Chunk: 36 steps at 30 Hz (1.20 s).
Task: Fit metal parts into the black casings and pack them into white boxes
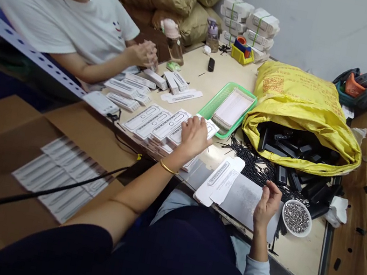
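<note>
My left hand (195, 136) reaches over the right end of a row of printed white boxes (166, 127), its fingers bent down around one white box (212, 129). Part of that box is hidden under the palm. My right hand (267, 203) hovers above the right side of a grey mat (244, 196), fingers loosely curled and apart from the thumb, with nothing visible in it. Between the hands, flat white cartons (220, 181) lie overlapping on the mat. A white bowl of small metal screws (296, 218) stands just right of my right hand.
Thin black pieces (253, 164) are heaped behind the mat. A yellow sack (297, 96) spills black parts, beside a green basket (226, 109) of white sheets. A co-worker's hands (144, 55) are across the table, near more boxes. An open cardboard box (8, 125) holds packed cartons, a black cable (36, 187) crossing above.
</note>
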Available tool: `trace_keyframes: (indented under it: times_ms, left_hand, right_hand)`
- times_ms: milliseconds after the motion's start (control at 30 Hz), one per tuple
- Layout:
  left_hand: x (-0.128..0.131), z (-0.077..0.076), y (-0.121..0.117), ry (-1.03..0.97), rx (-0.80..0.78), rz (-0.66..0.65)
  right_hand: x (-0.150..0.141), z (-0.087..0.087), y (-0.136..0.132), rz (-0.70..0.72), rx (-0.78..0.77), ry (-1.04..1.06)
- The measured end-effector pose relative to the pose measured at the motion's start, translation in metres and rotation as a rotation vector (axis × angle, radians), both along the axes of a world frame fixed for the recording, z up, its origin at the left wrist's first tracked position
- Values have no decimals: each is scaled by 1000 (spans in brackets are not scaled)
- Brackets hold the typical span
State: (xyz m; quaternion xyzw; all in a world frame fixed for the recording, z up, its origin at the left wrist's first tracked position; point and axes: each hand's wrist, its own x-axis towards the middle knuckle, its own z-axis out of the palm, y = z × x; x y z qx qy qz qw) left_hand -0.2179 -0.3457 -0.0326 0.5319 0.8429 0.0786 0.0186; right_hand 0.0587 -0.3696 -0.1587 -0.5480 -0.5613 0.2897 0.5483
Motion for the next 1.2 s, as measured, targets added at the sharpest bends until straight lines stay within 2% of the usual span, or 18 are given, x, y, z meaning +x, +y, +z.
trace_keyframes:
  times_ms: [100, 233, 500, 600, 667, 767, 833, 900, 967, 1033, 1133, 1200]
  left_hand:
    - [-21, -4, -7, 51, -59, 81]
    - [-37, -9, -18, 29, -77, 196]
    - [-72, -8, -26, -84, -168, 276]
    - [-70, -11, -27, -42, -75, 298]
    - [-54, -18, -21, -5, 69, 167]
    - [-6, -39, 1, -176, 190, -249]
    - [38, -56, 26, -389, 148, -547]
    - [81, -70, 57, -515, 64, -714]
    - [117, -81, 93, -534, 59, -644]
    - [141, -88, 129, -503, 86, -508]
    - [150, -95, 169, -493, 18, -288]
    - [145, -98, 180, -562, -9, -236]
  right_hand:
    - [1, -5, 0, -11, -32, -13]
    - [10, -12, -2, -6, -107, -63]
    - [26, -19, -6, 22, -180, -153]
    - [41, -20, -6, -20, -154, -238]
    - [59, -24, -3, -128, -121, -358]
    - [94, -34, 6, -277, -144, -550]
    - [115, -40, 11, -244, -220, -611]
    - [129, -45, 15, -178, -277, -616]
    - [134, -47, 16, -153, -291, -605]
    - [134, -46, 15, -156, -279, -585]
    - [127, -39, 10, -226, -234, -462]
    - [121, -32, 7, -282, -201, -242]
